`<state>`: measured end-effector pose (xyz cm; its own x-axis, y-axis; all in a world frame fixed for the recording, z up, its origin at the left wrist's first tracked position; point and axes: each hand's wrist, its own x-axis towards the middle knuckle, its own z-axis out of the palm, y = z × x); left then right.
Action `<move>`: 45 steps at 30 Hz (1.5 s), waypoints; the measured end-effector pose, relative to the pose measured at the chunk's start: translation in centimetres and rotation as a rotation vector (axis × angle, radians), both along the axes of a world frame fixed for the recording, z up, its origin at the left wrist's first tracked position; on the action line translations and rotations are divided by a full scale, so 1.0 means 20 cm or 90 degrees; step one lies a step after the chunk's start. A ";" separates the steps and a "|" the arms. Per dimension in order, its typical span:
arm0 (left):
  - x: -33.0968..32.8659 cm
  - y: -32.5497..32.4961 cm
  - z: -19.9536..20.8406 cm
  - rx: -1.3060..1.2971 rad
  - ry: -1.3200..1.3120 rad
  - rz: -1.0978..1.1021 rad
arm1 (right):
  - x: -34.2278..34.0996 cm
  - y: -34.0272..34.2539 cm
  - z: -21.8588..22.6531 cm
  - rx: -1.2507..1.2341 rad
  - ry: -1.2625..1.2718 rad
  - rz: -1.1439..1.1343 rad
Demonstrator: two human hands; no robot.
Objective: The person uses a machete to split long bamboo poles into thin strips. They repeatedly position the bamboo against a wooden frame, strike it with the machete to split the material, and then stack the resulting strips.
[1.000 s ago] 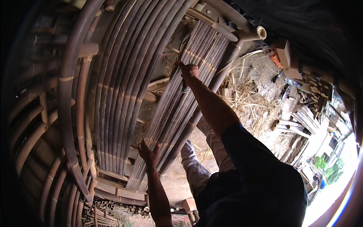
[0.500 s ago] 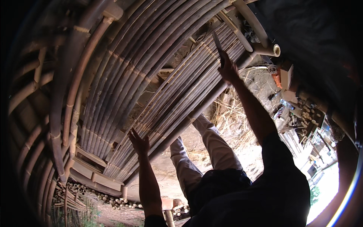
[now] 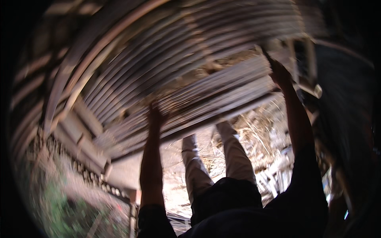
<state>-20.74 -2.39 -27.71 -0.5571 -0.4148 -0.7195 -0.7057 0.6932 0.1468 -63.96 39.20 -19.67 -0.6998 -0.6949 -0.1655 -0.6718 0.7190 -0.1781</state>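
A bamboo bench seat (image 3: 222,85) of long split slats stretches across the view in front of me, blurred by motion. My left hand (image 3: 156,117) is over its slats left of the middle; its fingers look stretched out and apart, holding nothing I can see. At the seat's right end my right hand (image 3: 281,74) is closed around the handle of a knife (image 3: 265,53). The knife's dark blade points up and left, and its edge is too blurred to make out. Behind the seat rises the slatted bamboo backrest (image 3: 158,63).
Curved bamboo poles (image 3: 65,85) form a frame at the left. Below the bench, dry straw (image 3: 258,129) lies on the ground near my legs (image 3: 236,156). Cut bamboo ends are stacked at the lower left by green plants (image 3: 59,198). Dark cloth (image 3: 343,99) hangs at the right.
The view has swung, so the bench lies flatter across it. My right hand, still with the knife, shows farther right; my left hand appears slightly higher, over the slats.
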 end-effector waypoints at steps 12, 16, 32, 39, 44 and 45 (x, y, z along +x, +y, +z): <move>-0.07 -0.05 0.22 0.031 0.189 0.168 | 1.95 0.89 0.41 0.288 -0.391 -0.347; 0.31 -0.29 0.17 -0.188 0.337 0.371 | 2.23 1.28 0.76 0.333 -0.252 -0.160; 1.16 -1.20 0.10 -0.113 -0.142 0.164 | 2.34 0.40 0.74 0.477 -0.489 -0.404; 1.08 -1.22 0.12 -0.082 -0.182 0.215 | 2.48 0.27 0.81 0.452 -0.502 -0.427; 0.77 -0.76 0.05 -0.065 0.286 0.579 | 2.63 0.23 0.92 0.418 -0.509 -0.505; 0.80 -0.59 -0.13 0.055 0.295 0.727 | 2.58 0.23 0.96 0.421 -0.511 -0.491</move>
